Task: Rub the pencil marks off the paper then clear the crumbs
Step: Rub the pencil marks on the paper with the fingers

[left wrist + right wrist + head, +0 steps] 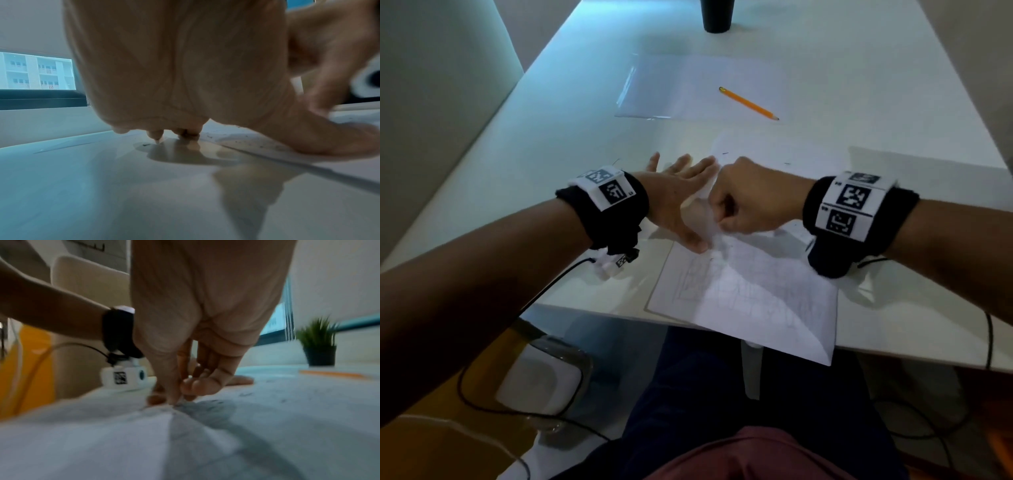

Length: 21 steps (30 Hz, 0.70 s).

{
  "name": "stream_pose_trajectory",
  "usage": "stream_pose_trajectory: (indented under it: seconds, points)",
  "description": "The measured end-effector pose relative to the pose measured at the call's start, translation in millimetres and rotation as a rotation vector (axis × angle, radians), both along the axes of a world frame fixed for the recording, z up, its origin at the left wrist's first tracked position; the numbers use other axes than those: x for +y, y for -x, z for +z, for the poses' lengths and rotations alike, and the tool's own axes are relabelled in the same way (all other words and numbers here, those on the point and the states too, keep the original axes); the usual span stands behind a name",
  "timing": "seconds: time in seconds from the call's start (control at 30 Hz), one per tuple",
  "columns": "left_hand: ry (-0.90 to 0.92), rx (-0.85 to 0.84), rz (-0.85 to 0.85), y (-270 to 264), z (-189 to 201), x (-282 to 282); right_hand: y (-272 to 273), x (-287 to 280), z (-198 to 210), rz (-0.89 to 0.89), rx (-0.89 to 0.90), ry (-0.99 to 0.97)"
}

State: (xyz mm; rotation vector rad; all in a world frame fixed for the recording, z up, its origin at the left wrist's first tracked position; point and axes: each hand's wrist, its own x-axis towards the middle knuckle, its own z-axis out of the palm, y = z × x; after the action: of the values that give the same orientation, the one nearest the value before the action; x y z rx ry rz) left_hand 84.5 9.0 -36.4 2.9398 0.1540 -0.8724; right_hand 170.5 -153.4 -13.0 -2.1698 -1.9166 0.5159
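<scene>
A white paper with faint pencil marks lies at the table's front edge, one corner hanging over it. My left hand lies flat, fingers spread on the table, thumb pressing the paper's left edge. Just right of it, my right hand is curled, fingertips pinched on a small pale eraser against the paper; the fingers hide most of it. The paper buckles into a ridge at those fingertips. Dark crumbs speckle the sheet, and a few crumbs lie beyond the hands.
An orange pencil rests on a clear sleeve farther back. A black cup stands at the far end, a small potted plant beyond. Cables hang from both wrists below the white table.
</scene>
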Motion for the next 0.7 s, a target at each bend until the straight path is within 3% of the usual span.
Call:
stream_pose_trajectory:
  seconds: [0.07,0.2,0.33,0.47,0.63,0.7]
  points:
    - [0.011,-0.009,-0.001,-1,-1,0,8,-3,-2,0.049,0.043,0.045]
    - [0.009,-0.007,0.003,0,0,0,-20,3,3,-0.104,-0.031,-0.014]
    - [-0.007,-0.004,0.007,0,0,-2,10,-1,0,0.076,-0.011,0.031]
    - [0.01,-0.011,0.008,-1,-1,-1,-20,6,6,-0.097,-0.068,-0.019]
    - [0.005,-0.006,0.01,0,-1,-2,6,5,1,0.085,-0.005,0.035]
    - [0.013,-0.009,0.002,0,-2,-1,-10,8,2,-0.011,-0.032,0.008]
